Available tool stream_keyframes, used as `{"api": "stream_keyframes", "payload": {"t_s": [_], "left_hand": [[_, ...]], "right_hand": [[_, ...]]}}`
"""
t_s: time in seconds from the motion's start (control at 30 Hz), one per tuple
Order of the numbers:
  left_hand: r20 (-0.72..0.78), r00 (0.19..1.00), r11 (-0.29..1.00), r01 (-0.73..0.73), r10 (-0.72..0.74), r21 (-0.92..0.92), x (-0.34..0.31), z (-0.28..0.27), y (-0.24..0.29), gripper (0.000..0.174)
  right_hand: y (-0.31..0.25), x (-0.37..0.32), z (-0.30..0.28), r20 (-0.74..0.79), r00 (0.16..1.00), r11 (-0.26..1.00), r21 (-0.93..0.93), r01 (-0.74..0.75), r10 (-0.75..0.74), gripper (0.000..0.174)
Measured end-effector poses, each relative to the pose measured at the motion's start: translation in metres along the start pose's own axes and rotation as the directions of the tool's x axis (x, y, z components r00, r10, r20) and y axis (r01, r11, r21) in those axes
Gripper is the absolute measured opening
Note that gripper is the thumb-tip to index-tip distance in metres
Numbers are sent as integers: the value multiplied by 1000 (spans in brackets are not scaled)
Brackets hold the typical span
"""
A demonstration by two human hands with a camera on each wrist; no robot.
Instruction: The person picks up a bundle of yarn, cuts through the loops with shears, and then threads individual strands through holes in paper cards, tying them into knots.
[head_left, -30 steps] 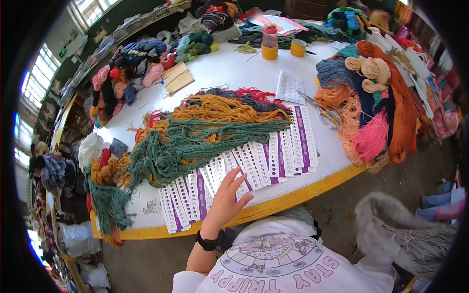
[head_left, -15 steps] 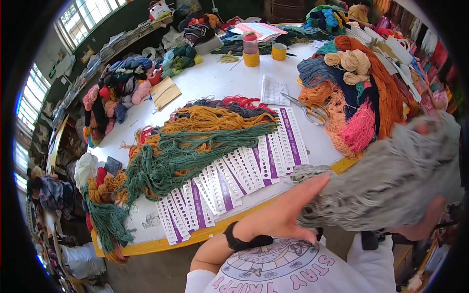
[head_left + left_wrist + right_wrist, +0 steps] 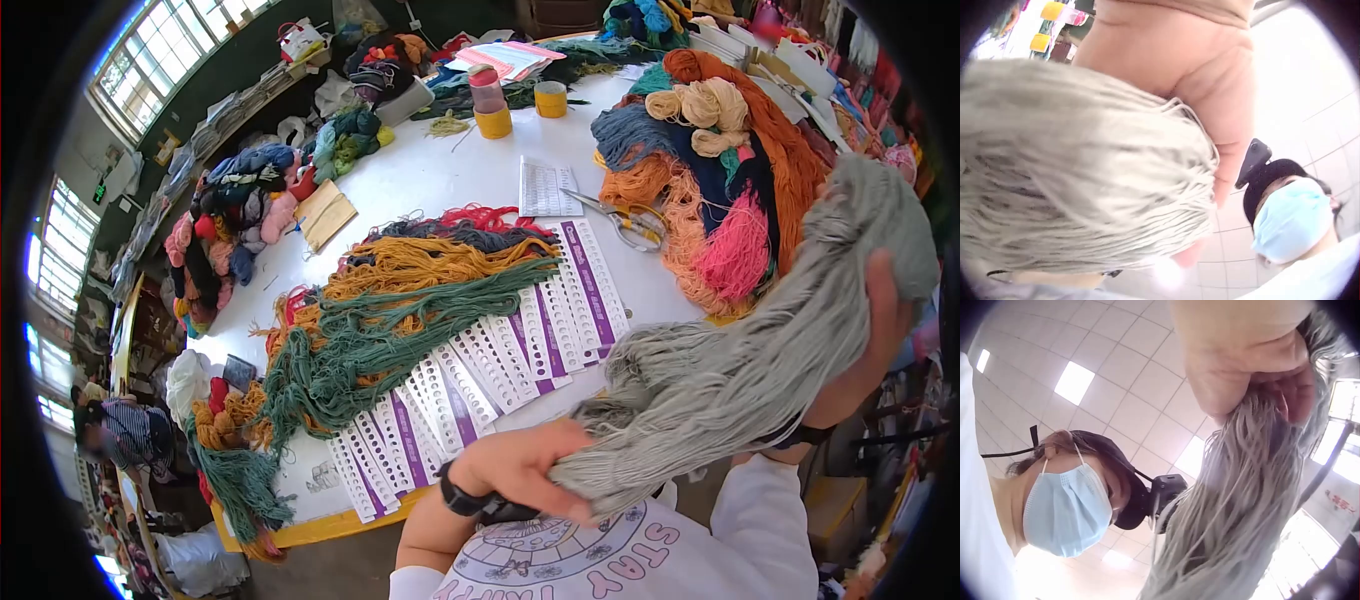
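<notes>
I hold a thick hank of grey yarn [image 3: 740, 370] slanting in the air in front of my chest, over the near table edge. My left hand [image 3: 525, 465], with a black wristband, grips its lower end. My right hand [image 3: 882, 300] grips the upper end, raised at the right, thumb over the strands. In the left wrist view the grey yarn [image 3: 1072, 169] fills the frame under the left hand [image 3: 1210, 94]. In the right wrist view the right hand [image 3: 1254, 362] pinches the grey yarn [image 3: 1235, 506], which hangs down from it.
A row of white and purple hole-punched cards [image 3: 500, 365] lies along the near edge of the white table [image 3: 430, 170]. Green yarn [image 3: 370, 340] and mustard yarn [image 3: 430, 260] spread behind them. Scissors [image 3: 630, 222], a paper sheet [image 3: 545, 185] and a mixed yarn heap [image 3: 720, 180] lie to the right.
My left hand left the cards, where it lay flat, and took hold of the hank's lower end. My right hand lifted the grey yarn from low at the right to over the table edge.
</notes>
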State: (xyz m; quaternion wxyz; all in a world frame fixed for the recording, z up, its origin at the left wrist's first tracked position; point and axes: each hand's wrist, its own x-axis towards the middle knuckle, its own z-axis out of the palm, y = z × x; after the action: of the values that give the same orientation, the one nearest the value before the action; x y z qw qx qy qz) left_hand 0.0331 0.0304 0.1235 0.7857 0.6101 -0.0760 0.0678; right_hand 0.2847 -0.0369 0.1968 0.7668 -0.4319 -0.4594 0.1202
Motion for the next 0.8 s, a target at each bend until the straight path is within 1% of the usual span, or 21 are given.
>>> {"api": "stream_keyframes", "payload": {"t_s": [0.07, 0.17, 0.2, 0.23, 0.27, 0.3, 0.33, 0.37, 0.43, 0.47, 0.5, 0.57, 0.6, 0.63, 0.67, 0.7, 0.73, 0.8], "left_hand": [[148, 975, 984, -156, 167, -85, -10, -8, 3, 34], [229, 918, 946, -317, 325, -72, -15, -16, 13, 35], [280, 867, 911, -403, 411, -89, -17, -22, 6, 45], [133, 942, 922, -263, 309, -283, -22, -16, 10, 48], [9, 986, 866, -141, 166, -480, -31, -5, 17, 52], [-81, 997, 747, -47, -9, -663, -38, 5, 18, 56], [-65, 994, 691, -106, 84, -715, -38, 6, 4, 70], [-84, 992, 705, -129, 98, -698, -42, 7, -2, 73], [-120, 982, 712, -191, 149, -676, -44, 8, -7, 81], [-139, 973, 704, -229, 184, -672, -46, 9, -11, 84], [-158, 958, 675, -281, 238, -682, -46, 10, -15, 87], [-89, 930, 657, -317, 356, -684, -45, 4, -21, 91], [4, 910, 671, -303, 415, -676, -40, -4, -19, 92], [36, 898, 671, -300, 438, -678, -38, -5, -19, 92], [37, 896, 673, -304, 443, -675, -38, -6, -17, 92], [37, 893, 671, -309, 448, -674, -38, -6, -16, 92], [34, 894, 669, -308, 446, -676, -37, -4, -15, 92], [21, 895, 669, -317, 445, -672, -39, -1, -15, 92]], "right_hand": [[5, 5, -1, 20, 996, 995, -51, -87, 88, 29], [28, 13, -3, 140, 948, 949, -177, -261, 287, 29], [42, 11, -2, 227, 914, 933, -215, -289, 336, 30], [55, 9, -1, 311, 871, 916, -258, -308, 381, 32], [69, 4, -1, 332, 850, 902, -290, -321, 410, 34], [83, -2, -1, 352, 827, 886, -321, -333, 438, 35], [97, -7, -2, 370, 803, 871, -353, -343, 466, 37], [113, -13, -6, 396, 762, 849, -372, -376, 511, 38], [127, -18, -10, 442, 672, 799, -414, -436, 595, 42], [129, -21, -11, 447, 691, 821, -365, -438, 568, 44], [130, -21, -15, 451, 656, 784, -482, -391, 605, 44], [131, -21, -24, 439, 586, 674, -688, -268, 681, 46], [128, -21, -23, 425, 565, 662, -679, -318, 707, 48], [123, -23, -20, 410, 544, 647, -668, -369, 733, 50], [119, -24, -17, 395, 521, 629, -656, -417, 757, 52], [114, -26, -11, 595, 558, 815, -425, -393, 579, 59], [106, -28, 1, 730, 588, 921, -150, -359, 348, 68], [96, -35, 32, 896, 435, 927, 87, -363, 86, 86]]}}
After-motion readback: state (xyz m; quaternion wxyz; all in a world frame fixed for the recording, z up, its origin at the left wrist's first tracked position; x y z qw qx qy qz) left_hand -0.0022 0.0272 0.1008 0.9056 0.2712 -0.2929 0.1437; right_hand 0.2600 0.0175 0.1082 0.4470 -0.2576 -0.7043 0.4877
